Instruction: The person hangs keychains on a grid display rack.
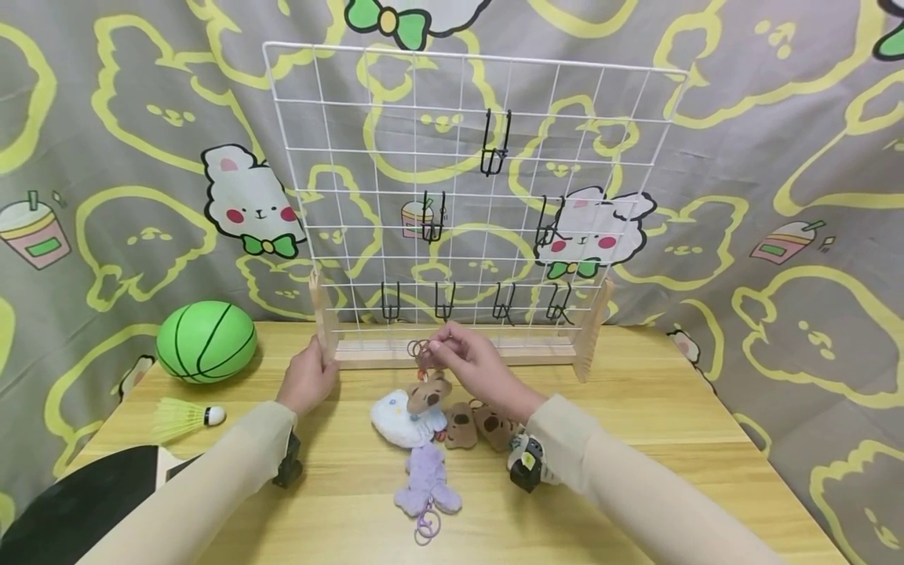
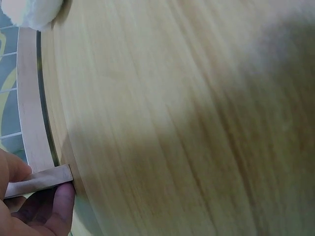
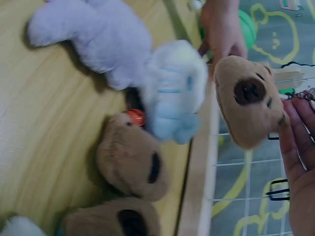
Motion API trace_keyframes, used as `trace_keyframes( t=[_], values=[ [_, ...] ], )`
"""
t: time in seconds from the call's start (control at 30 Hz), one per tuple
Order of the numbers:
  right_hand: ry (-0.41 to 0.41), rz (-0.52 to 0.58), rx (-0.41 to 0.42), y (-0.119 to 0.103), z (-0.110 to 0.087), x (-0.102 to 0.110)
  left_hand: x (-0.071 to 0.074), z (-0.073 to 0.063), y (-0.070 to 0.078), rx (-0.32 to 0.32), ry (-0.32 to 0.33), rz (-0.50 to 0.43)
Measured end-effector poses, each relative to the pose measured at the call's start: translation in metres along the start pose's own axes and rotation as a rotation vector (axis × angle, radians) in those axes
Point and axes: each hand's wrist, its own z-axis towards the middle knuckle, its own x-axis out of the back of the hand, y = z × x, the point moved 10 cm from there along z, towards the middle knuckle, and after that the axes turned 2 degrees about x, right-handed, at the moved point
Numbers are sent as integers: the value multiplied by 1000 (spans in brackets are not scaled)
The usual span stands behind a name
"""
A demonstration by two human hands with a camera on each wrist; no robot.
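Observation:
My right hand (image 1: 472, 362) pinches the metal ring of a plush keychain just in front of the white wire grid rack's wooden base bar (image 1: 381, 360). From it hangs a brown capybara plush (image 3: 248, 103) with a dark snout. My left hand (image 1: 308, 377) grips the rack's left wooden upright (image 2: 47, 180) near the tabletop, thumb and fingers on either side. Below the hanging plush lie a white-and-blue plush (image 1: 395, 418), a lilac plush (image 1: 427, 475) with a purple ring, and two more brown plushes (image 3: 132, 160). My right wrist partly covers another pale plush.
Several black hooks (image 1: 444, 300) hang on the grid at different heights. A green ball (image 1: 205, 342) and a yellow shuttlecock (image 1: 185, 418) lie on the left of the wooden table (image 1: 650, 439). A dark rounded object (image 1: 85, 502) is at the near left. Patterned cloth hangs behind.

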Motion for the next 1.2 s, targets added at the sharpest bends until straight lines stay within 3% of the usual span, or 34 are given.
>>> trace_keyframes(
  t=[0.27,0.7,0.97,1.2],
  values=[
    [102,35,108,-36,7,31,0,1,-3,6,4,25],
    [301,-37,215,-97,18,99,-5,2,-8,28,-14,21],
    [458,-44,301,-136,27,141,-3,1,-5,19,-5,25],
    [550,-13,377,-161,32,166,-1,-1,-2,16,3,28]
  ],
)
